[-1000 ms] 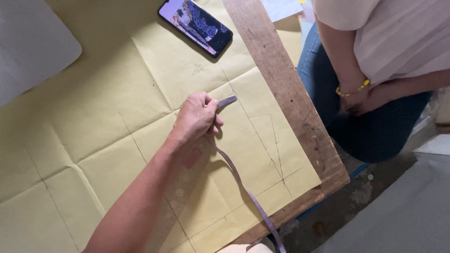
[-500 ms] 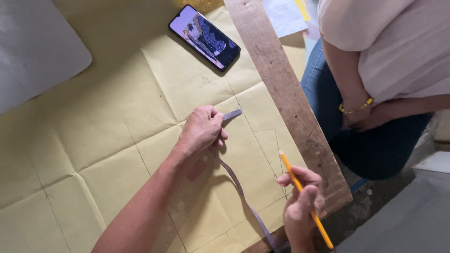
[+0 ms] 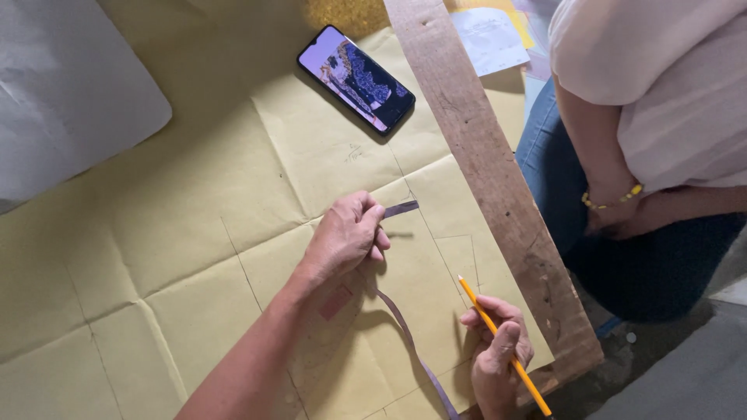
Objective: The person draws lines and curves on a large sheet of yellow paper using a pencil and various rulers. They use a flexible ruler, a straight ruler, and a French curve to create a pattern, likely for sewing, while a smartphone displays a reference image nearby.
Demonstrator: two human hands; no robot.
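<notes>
Head view: creased yellow pattern paper covers the counter and already carries faint pencilled lines and a few small marks. The left hand pinches the far end of a narrow purple measuring tape down onto the paper, and the tape trails toward the near edge. The right hand grips a yellow pencil, its tip raised just above the sheet, apparently between marks. A dark smartphone lies farther off beside a worn wooden plank; another person's hand rests at right.
</notes>
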